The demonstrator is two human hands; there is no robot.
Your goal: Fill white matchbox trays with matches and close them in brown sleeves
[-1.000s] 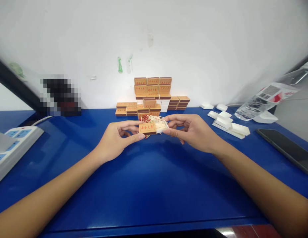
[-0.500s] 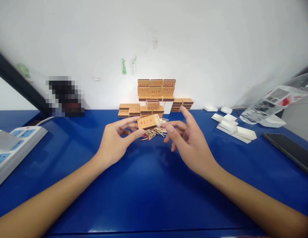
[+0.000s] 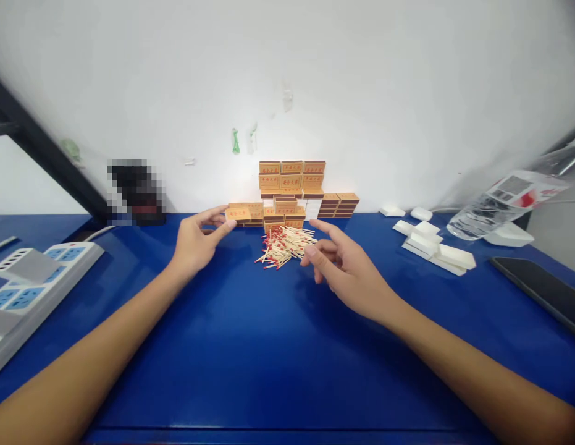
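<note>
My left hand point(image 3: 194, 238) pinches an orange matchbox point(image 3: 238, 214) between thumb and fingers, holding it by the low stack of matchboxes point(image 3: 250, 213) at the back of the blue table point(image 3: 268, 346). My right hand point(image 3: 345, 266) hovers with fingers loosely spread and nothing in it, just right of a loose pile of red-tipped matches point(image 3: 285, 242). A taller wall of stacked matchboxes point(image 3: 291, 176) stands against the white wall behind the pile.
White inner trays point(image 3: 430, 244) lie at the right, with a plastic bag point(image 3: 500, 201) and a dark phone point(image 3: 541, 287) beyond them. A white power strip point(image 3: 23, 287) sits at the left edge. A blurred dark object point(image 3: 136, 191) stands at the back left.
The right hand let go of the matchbox's tray end and drew back open. The left hand carried the closed matchbox left and back toward the low stack.
</note>
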